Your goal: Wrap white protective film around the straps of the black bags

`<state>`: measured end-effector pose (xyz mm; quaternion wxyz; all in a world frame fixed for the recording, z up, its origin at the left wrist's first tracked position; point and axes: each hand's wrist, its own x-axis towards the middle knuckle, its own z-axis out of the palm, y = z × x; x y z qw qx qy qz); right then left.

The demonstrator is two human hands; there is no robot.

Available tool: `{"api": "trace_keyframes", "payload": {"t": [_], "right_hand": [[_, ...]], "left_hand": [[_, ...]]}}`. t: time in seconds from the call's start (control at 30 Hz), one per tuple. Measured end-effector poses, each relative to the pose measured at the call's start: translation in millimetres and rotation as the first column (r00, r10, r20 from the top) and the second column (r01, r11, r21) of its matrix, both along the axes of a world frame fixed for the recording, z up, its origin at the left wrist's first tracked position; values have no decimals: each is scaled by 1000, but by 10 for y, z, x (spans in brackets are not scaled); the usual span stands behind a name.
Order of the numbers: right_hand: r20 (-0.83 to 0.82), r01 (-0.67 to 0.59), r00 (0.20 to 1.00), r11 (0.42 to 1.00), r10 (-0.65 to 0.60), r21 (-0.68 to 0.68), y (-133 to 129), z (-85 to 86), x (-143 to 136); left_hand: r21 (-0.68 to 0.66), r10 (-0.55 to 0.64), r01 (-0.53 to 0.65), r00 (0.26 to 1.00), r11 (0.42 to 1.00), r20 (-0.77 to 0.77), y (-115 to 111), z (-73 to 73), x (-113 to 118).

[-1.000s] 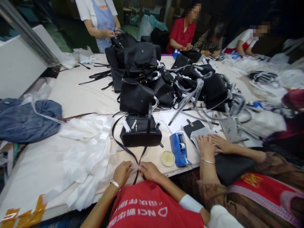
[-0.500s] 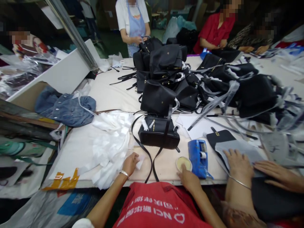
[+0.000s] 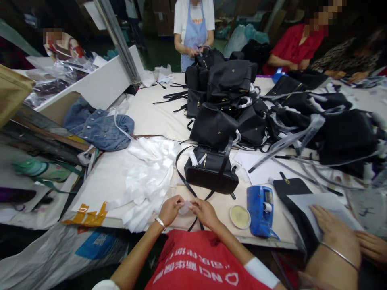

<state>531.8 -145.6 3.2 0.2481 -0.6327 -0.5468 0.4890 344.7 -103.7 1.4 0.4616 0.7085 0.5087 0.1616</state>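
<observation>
Near the table's front edge, my left hand [image 3: 171, 210] pinches a small thin translucent white sheet [image 3: 185, 208]. My right hand [image 3: 206, 213] grips the opposite side of that sheet, its fingers closed. Just beyond it stands a small black backpack [image 3: 208, 177] with a zip pull and long straps, one strap running down behind my hands. To the right of my right hand lies a round shallow dish [image 3: 240, 217] with a pale yellow filling. Beside the dish is a blue tape dispenser [image 3: 260, 211]. A heap of crumpled white sheets [image 3: 148, 177] lies left of my left hand.
Black bags [image 3: 229, 80] are piled at the back. A denim garment [image 3: 102, 129] lies at the left by a metal post [image 3: 117, 40]. At right, a co-worker's hand [image 3: 332, 221] rests on paper over a black bag piece [image 3: 292, 189]. Other people stand or sit across the table.
My right hand has left the round dish and moved left to the thin sheet, which both hands now hold. The view has shifted slightly. The co-worker's hands at right are lower.
</observation>
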Motion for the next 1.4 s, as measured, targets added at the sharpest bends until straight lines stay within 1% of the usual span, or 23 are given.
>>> {"api": "trace_keyframes", "payload": {"t": [0.07,0.27,0.33,0.37,0.4,0.47,0.53,0.57,0.6,0.63,0.67,0.7,0.73,0.77,0.8,0.83,0.9,0.97,1.03,1.1,1.2,1.27,1.4], "right_hand": [[-53,-1,999,998,-2,-57,22,-71,-34],[-136,58,988,989,-77,-139,47,-235,-121],[-179,79,978,981,-111,-179,35,-281,-126],[-195,94,972,976,-133,-198,27,-300,-118],[-206,112,966,971,-156,-213,18,-315,-104],[-213,147,957,963,-197,-227,1,-327,-63],[-212,170,953,961,-217,-219,-13,-308,-30],[-212,176,952,961,-221,-212,-19,-284,-25],[-212,173,953,965,-215,-199,-22,-252,-30],[-210,160,958,970,-197,-180,-24,-213,-47],[-206,136,964,978,-167,-156,-24,-170,-72],[-203,102,971,987,-127,-128,-23,-125,-103],[-199,63,977,993,-82,-99,-20,-81,-136],[-193,29,980,997,-42,-71,-15,-43,-167],[-182,6,983,999,-14,-46,-11,-11,-190],[-167,4,986,1000,-9,-27,-7,11,-204],[-129,45,991,999,-46,-11,-3,28,-202],[-106,106,988,994,-109,-35,-10,13,-175],[-122,159,978,984,-168,-86,-30,-20,-152],[-162,195,963,972,-215,-129,-54,-59,-155],[-198,223,948,963,-251,-153,-76,-110,-210],[-170,228,952,962,-253,-150,-67,-136,-262],[-108,230,962,959,-250,-166,-2,-156,-338]], "left_hand": [[-5,10,-10,1000,1000,1,-3,-8,-42],[20,7,-6,1000,1000,-28,-22,-14,-200],[69,-13,21,994,997,-112,-22,-25,-309],[98,-42,61,981,993,-190,-18,-34,-379],[109,-82,119,952,987,-293,-12,-43,-456],[67,-168,230,853,971,-495,4,-49,-605],[-15,-224,270,763,963,-606,23,-16,-703],[-31,-226,264,752,964,-619,33,19,-716],[-14,-207,247,775,969,-597,44,66,-701],[32,-173,225,826,974,-537,55,119,-656],[86,-139,196,888,977,-438,68,172,-586],[131,-114,159,948,979,-298,81,217,-496],[144,-102,121,986,982,-131,93,247,-394],[111,-102,98,994,989,36,105,256,-291],[31,-111,107,978,994,178,116,242,-194],[-79,-113,141,950,987,292,125,204,-113],[-294,-79,223,898,930,433,139,77,-10],[-424,-23,244,886,872,462,152,-75,11],[-466,37,185,904,865,427,166,-196,-22],[-467,76,125,919,875,388,181,-260,-70],[-462,87,109,920,880,382,186,-269,-111],[-473,104,112,908,874,406,169,-256,-103],[-518,198,68,876,853,440,93,-253,-53]]}}
